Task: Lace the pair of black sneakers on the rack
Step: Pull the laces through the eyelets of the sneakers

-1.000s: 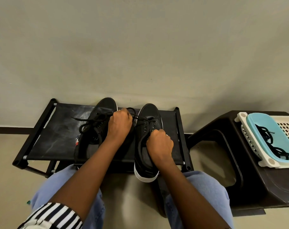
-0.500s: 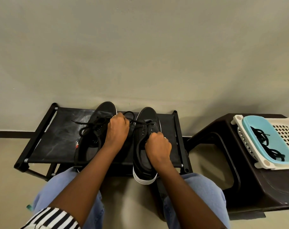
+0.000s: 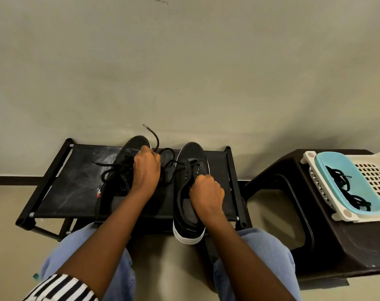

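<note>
Head view: left hand [image 3: 146, 168] pinches the lace [image 3: 163, 158] (tip raised), right hand [image 3: 207, 193] grips the right sneaker [image 3: 190, 161].

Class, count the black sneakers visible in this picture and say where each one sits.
2. The left sneaker lies on the black rack, partly under the left hand. The right sneaker sits beside it, heel overhanging the front edge, held by the right hand. None seems hidden.

Black sneakers [image 3: 191, 170] (white-soled) side by side on rack [image 3: 76, 181].
</note>
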